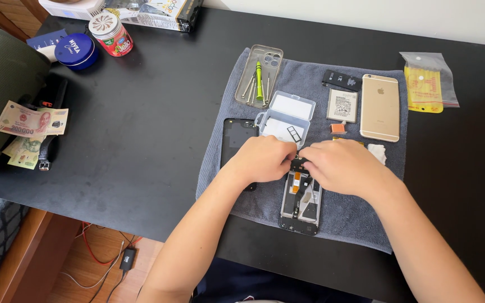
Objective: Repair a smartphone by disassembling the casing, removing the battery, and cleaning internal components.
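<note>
An opened phone frame [300,205] lies on a grey towel [360,216] with its inner parts and an orange ribbon showing. My left hand [262,159] and my right hand [341,166] meet over the frame's top end, fingers pinched at a small dark part there. What the fingertips hold is hidden. A black phone panel [236,140] lies just left of my left hand, partly under it.
On the towel: a clear case [259,76] with small screwdrivers, an open plastic box [284,119], two batteries, a gold phone [380,106]. A yellow bag [425,88] lies at the right. A blue tin, a jar, banknotes and a dark speaker sit at the left.
</note>
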